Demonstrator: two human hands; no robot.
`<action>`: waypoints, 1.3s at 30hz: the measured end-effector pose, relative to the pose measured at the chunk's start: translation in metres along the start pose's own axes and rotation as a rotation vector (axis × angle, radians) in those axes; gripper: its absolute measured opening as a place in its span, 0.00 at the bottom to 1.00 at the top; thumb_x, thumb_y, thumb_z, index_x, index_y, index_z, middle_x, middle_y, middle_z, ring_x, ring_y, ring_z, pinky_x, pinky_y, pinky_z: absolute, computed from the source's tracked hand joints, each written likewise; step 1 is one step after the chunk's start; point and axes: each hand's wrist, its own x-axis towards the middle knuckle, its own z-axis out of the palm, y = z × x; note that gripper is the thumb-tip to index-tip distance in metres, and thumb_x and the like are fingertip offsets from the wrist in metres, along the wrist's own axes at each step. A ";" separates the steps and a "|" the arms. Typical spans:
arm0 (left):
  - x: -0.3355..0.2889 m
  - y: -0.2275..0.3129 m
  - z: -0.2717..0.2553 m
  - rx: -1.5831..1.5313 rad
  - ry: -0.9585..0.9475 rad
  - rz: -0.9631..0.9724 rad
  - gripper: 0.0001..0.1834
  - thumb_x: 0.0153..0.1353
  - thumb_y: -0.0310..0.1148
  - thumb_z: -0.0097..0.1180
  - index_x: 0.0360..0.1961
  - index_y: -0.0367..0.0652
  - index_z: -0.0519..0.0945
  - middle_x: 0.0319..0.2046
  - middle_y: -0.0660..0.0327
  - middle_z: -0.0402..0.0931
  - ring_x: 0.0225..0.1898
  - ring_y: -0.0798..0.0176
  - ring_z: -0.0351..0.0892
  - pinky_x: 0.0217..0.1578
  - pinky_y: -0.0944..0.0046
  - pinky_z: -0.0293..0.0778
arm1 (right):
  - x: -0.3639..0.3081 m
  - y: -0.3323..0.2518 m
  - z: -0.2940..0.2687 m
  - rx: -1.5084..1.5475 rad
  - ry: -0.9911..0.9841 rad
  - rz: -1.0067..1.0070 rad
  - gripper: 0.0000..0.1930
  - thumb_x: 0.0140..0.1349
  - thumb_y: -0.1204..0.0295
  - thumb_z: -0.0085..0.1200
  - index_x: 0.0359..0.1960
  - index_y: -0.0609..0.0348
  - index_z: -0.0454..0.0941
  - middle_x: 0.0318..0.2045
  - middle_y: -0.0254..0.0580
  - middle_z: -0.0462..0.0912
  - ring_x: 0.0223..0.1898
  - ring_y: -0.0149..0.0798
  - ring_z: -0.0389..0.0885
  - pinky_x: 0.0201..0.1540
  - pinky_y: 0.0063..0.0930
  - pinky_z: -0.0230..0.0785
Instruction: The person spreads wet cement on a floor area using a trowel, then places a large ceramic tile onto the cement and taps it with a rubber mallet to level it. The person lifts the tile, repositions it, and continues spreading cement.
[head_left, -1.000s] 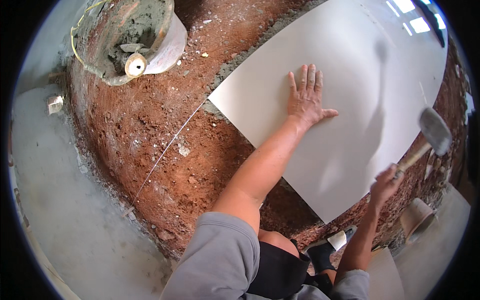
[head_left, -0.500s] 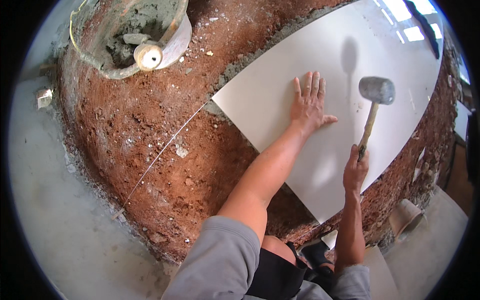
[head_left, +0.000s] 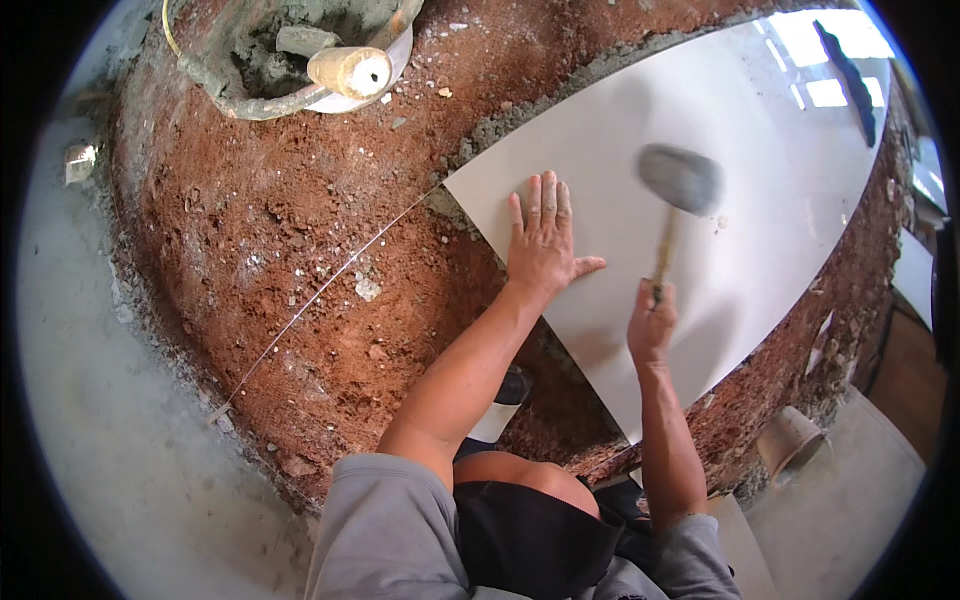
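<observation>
Holding nothing in the left hand (head_left: 541, 255), laid open and flat on the white tile (head_left: 790, 200) near its left corner, with fingers spread and thumb stretched to the right. Grasping the mallet (head_left: 680, 178) by its handle in the clenched right hand (head_left: 652, 325), with the blurred head raised above the tile, apart from its shadow. Bedded, in the tile's case, over red dirt (head_left: 330, 230), with grey mortar (head_left: 480, 135) showing along the far left edge and a dark hollow beside the near left edge. Impossible to judge the evenness of the bed hidden below. Could crack the tile with too hard a blow, most likely near that hollow, for want of visible support there. Could also drive one side lower than the other by striking only one spot, or through unevenly spread mortar. Might shift the corner away from the string (head_left: 335, 278) running up to it, by leaning sideways on the left palm or hitting at a slant. Might bruise the left fingers with a swing straying left. Could chip the tile's edge by landing the mallet tilted there.
</observation>
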 end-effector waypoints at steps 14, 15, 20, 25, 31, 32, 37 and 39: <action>-0.003 -0.008 0.015 0.009 0.111 0.053 0.68 0.45 0.77 0.49 0.71 0.31 0.43 0.73 0.44 0.34 0.75 0.46 0.28 0.69 0.38 0.28 | -0.003 -0.007 -0.004 0.020 0.006 0.103 0.16 0.68 0.61 0.51 0.33 0.65 0.70 0.18 0.49 0.74 0.21 0.46 0.75 0.27 0.41 0.66; -0.001 -0.012 0.017 0.064 0.166 0.049 0.67 0.46 0.79 0.45 0.71 0.32 0.43 0.73 0.44 0.35 0.75 0.46 0.28 0.69 0.38 0.27 | -0.006 -0.002 -0.007 -0.010 -0.019 0.074 0.16 0.68 0.61 0.50 0.33 0.64 0.71 0.18 0.47 0.73 0.21 0.42 0.73 0.27 0.40 0.65; 0.007 -0.067 0.004 0.277 0.251 -0.165 0.63 0.51 0.82 0.28 0.71 0.36 0.50 0.73 0.44 0.39 0.75 0.48 0.32 0.68 0.37 0.24 | -0.036 0.035 -0.020 0.087 0.008 0.113 0.16 0.69 0.60 0.50 0.32 0.63 0.72 0.19 0.39 0.70 0.22 0.32 0.68 0.26 0.35 0.62; -0.010 -0.168 -0.068 0.031 0.533 -0.758 0.48 0.61 0.71 0.37 0.66 0.39 0.62 0.72 0.43 0.43 0.74 0.48 0.38 0.69 0.37 0.31 | -0.074 0.065 -0.032 0.153 0.016 0.128 0.16 0.67 0.61 0.53 0.31 0.63 0.72 0.17 0.42 0.71 0.20 0.36 0.70 0.26 0.34 0.64; -0.050 -0.198 -0.076 0.134 0.215 -0.410 0.20 0.61 0.52 0.56 0.47 0.52 0.82 0.70 0.52 0.53 0.73 0.50 0.45 0.70 0.41 0.39 | -0.098 0.092 -0.031 0.244 0.037 0.173 0.15 0.66 0.61 0.55 0.31 0.63 0.72 0.17 0.37 0.70 0.21 0.31 0.68 0.25 0.31 0.63; -0.051 -0.196 -0.073 0.178 0.197 -0.369 0.19 0.61 0.51 0.57 0.47 0.54 0.82 0.70 0.53 0.53 0.73 0.50 0.45 0.69 0.41 0.39 | -0.099 0.096 -0.030 0.258 0.029 0.223 0.15 0.66 0.61 0.55 0.31 0.63 0.72 0.17 0.37 0.70 0.21 0.30 0.68 0.25 0.31 0.63; -0.052 -0.192 -0.070 0.121 0.301 -0.375 0.17 0.58 0.49 0.60 0.48 0.58 0.81 0.71 0.55 0.52 0.73 0.52 0.44 0.70 0.43 0.37 | -0.104 0.105 -0.032 0.241 0.040 0.209 0.15 0.66 0.61 0.55 0.31 0.63 0.73 0.17 0.36 0.69 0.21 0.30 0.67 0.26 0.31 0.64; -0.056 -0.193 -0.070 0.075 0.349 -0.379 0.25 0.59 0.49 0.60 0.56 0.55 0.76 0.72 0.55 0.50 0.73 0.51 0.44 0.70 0.43 0.37 | -0.105 0.106 -0.033 0.239 0.036 0.217 0.15 0.66 0.61 0.55 0.32 0.62 0.73 0.17 0.36 0.70 0.21 0.30 0.67 0.26 0.31 0.64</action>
